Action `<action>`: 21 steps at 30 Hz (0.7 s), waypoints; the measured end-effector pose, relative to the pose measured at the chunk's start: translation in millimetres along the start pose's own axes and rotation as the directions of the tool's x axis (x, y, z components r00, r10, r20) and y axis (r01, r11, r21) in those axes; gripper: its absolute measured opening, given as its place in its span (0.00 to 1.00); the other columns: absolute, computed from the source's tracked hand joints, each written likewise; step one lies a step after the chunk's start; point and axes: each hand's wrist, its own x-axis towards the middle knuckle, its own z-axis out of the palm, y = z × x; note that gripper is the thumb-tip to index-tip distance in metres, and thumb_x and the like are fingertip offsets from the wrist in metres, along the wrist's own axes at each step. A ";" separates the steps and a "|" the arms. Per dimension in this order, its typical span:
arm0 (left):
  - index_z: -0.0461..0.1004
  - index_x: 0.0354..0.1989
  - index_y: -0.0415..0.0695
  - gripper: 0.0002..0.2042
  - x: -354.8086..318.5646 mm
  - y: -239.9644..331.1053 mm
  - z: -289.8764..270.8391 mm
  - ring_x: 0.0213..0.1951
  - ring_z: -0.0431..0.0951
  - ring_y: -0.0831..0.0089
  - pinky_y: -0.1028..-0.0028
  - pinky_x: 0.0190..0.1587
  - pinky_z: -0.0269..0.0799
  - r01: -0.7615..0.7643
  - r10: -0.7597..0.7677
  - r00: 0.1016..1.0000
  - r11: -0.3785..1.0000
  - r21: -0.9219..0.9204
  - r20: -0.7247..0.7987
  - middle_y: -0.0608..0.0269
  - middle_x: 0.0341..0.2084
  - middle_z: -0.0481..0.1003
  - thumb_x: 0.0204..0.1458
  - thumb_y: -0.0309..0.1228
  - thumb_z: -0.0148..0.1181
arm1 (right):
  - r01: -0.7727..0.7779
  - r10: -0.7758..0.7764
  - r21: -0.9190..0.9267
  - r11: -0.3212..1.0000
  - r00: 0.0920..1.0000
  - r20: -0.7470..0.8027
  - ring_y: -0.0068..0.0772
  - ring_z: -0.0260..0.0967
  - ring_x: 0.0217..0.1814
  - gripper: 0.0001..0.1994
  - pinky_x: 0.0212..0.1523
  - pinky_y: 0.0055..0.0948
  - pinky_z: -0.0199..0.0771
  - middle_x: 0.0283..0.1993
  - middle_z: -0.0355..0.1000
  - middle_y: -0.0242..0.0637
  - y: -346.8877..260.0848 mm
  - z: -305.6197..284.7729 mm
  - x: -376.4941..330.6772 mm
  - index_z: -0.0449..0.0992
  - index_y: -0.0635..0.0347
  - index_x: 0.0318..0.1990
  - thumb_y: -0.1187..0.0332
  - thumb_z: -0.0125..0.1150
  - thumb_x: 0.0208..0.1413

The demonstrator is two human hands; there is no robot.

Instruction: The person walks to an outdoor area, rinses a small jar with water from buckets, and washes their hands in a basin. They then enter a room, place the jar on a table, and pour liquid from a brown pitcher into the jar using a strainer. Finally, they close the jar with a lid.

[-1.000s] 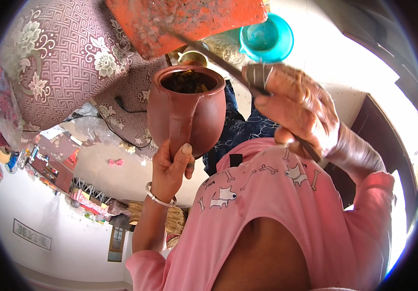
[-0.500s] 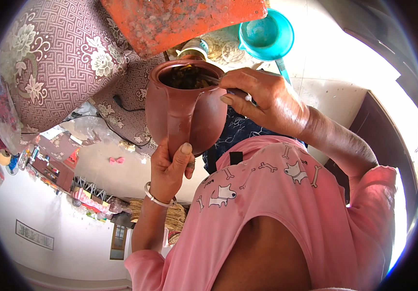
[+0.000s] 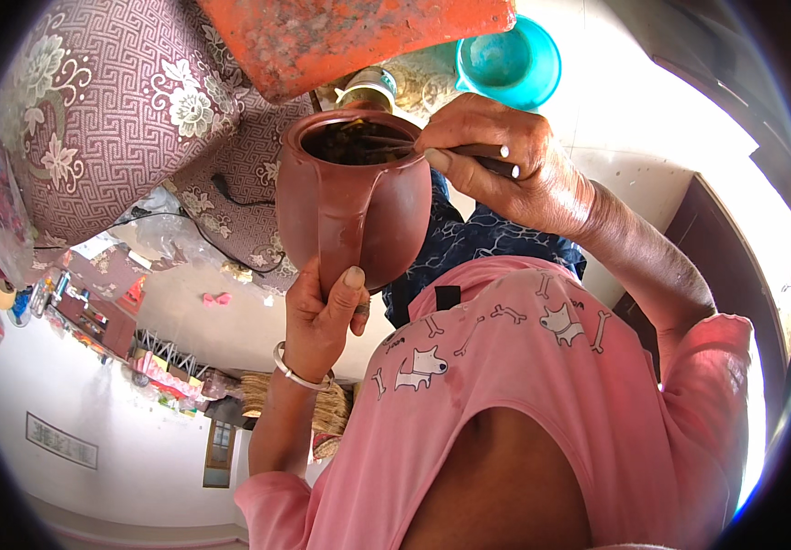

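A reddish-brown clay pot (image 3: 393, 220) stands tilted in front of me, its round mouth facing up. My left hand (image 3: 322, 316) is wrapped round the pot's handle at the near side, thumb on top. Above the rim's right side, my right hand (image 3: 514, 174) grips a pair of dark chopsticks (image 3: 498, 166) with white ends. Their thin tips reach over the rim into the pot. Inside lie dark, wet-looking contents (image 3: 349, 145) with some yellowish bits; I cannot make out what they are.
Beyond the pot is a worn orange-red slab (image 3: 349, 37), with a small pale container (image 3: 370, 84) below its edge. A turquoise dipper (image 3: 542, 69) sits at the far right. Patterned, cloth-covered furniture (image 3: 129, 119) fills the left, with a black cable (image 3: 221, 188) beside it.
My right hand has shifted a little and turned, so both white chopstick ends now show. The chopsticks have moved within the pot's mouth. My left hand and the pot stay nearly still.
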 end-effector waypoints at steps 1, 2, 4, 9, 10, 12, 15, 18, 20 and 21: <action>0.66 0.41 0.38 0.14 -0.2 -0.7 -0.5 0.16 0.64 0.83 0.82 0.18 0.60 0.003 -0.003 1.000 1.000 0.003 -0.008 0.69 0.16 0.67 0.59 0.38 0.56 | -0.011 0.011 0.001 1.000 1.000 0.025 0.39 0.73 0.36 0.07 0.36 0.31 0.74 0.36 0.73 0.40 -1.6 -0.4 1.5 0.76 0.62 0.39 0.74 0.62 0.52; 0.67 0.41 0.38 0.14 -0.3 -0.5 -0.8 0.16 0.64 0.83 0.82 0.18 0.60 0.007 -0.007 1.000 1.000 0.008 -0.013 0.69 0.16 0.67 0.59 0.38 0.56 | 0.011 -0.011 0.002 1.000 1.000 0.020 0.39 0.73 0.37 0.07 0.37 0.31 0.74 0.36 0.74 0.40 0.1 1.9 2.4 0.76 0.62 0.39 0.74 0.62 0.52; 0.67 0.42 0.38 0.14 -0.2 0.0 -1.0 0.16 0.64 0.83 0.82 0.19 0.60 0.007 -0.007 1.000 1.000 0.001 -0.008 0.69 0.16 0.67 0.59 0.37 0.56 | 0.054 -0.054 0.005 0.999 0.998 0.012 0.41 0.74 0.38 0.07 0.38 0.31 0.75 0.37 0.74 0.41 8.7 9.3 4.4 0.76 0.62 0.39 0.73 0.62 0.52; 0.67 0.43 0.38 0.14 -1.0 -0.5 -0.8 0.16 0.64 0.83 0.82 0.18 0.60 -0.010 0.010 1.000 1.000 -0.005 -0.015 0.69 0.16 0.67 0.59 0.37 0.56 | 0.115 -0.112 -0.069 0.991 0.993 0.036 0.43 0.74 0.41 0.08 0.41 0.34 0.76 0.38 0.74 0.40 22.3 20.3 7.1 0.76 0.61 0.39 0.72 0.61 0.52; 0.67 0.43 0.38 0.14 -0.9 -1.2 -1.8 0.16 0.64 0.84 0.82 0.18 0.60 -0.010 0.010 1.000 1.000 0.002 -0.017 0.69 0.16 0.67 0.59 0.37 0.56 | 0.088 -0.084 -0.069 0.994 0.995 0.060 0.41 0.73 0.41 0.08 0.41 0.33 0.75 0.39 0.74 0.41 24.7 21.3 5.1 0.76 0.63 0.40 0.74 0.61 0.52; 0.67 0.43 0.38 0.14 -0.3 -1.9 -2.5 0.16 0.64 0.84 0.82 0.18 0.60 -0.011 0.011 1.000 1.000 0.012 -0.024 0.69 0.16 0.67 0.59 0.38 0.56 | 0.036 -0.028 -0.077 0.996 0.994 0.109 0.38 0.73 0.41 0.09 0.42 0.31 0.74 0.40 0.74 0.43 30.3 21.2 0.4 0.75 0.66 0.42 0.79 0.60 0.51; 0.67 0.41 0.38 0.14 0.6 -1.8 -3.3 0.15 0.64 0.84 0.82 0.18 0.60 -0.009 0.010 0.999 1.000 0.010 -0.035 0.69 0.16 0.67 0.59 0.38 0.56 | -0.105 0.108 -0.060 0.993 0.992 0.057 0.39 0.74 0.37 0.06 0.36 0.30 0.75 0.35 0.73 0.39 29.5 22.6 1.0 0.75 0.60 0.38 0.71 0.60 0.53; 0.67 0.38 0.39 0.13 2.1 -0.9 -4.3 0.15 0.64 0.84 0.82 0.17 0.60 -0.006 0.005 0.999 1.000 -0.022 -0.040 0.68 0.16 0.67 0.59 0.38 0.57 | -0.098 0.099 -0.032 0.995 0.995 0.018 0.37 0.74 0.35 0.05 0.35 0.28 0.75 0.34 0.73 0.38 35.5 27.1 -0.7 0.75 0.61 0.37 0.71 0.60 0.54; 0.66 0.37 0.40 0.13 2.7 0.2 -3.6 0.15 0.64 0.84 0.82 0.17 0.59 0.005 -0.007 0.999 0.999 -0.044 -0.047 0.68 0.16 0.67 0.58 0.38 0.57 | -0.117 0.120 -0.040 0.992 0.989 0.086 0.31 0.72 0.36 0.06 0.36 0.26 0.74 0.36 0.73 0.38 35.0 25.0 -1.5 0.76 0.64 0.40 0.74 0.58 0.56; 0.66 0.37 0.40 0.13 2.9 -1.1 -3.7 0.15 0.64 0.84 0.82 0.17 0.59 0.007 -0.010 0.999 0.999 -0.044 -0.047 0.68 0.16 0.67 0.58 0.38 0.57 | -0.127 0.132 -0.045 0.991 0.984 0.120 0.28 0.71 0.36 0.07 0.37 0.25 0.74 0.37 0.73 0.38 35.0 24.3 -1.9 0.76 0.65 0.42 0.75 0.58 0.57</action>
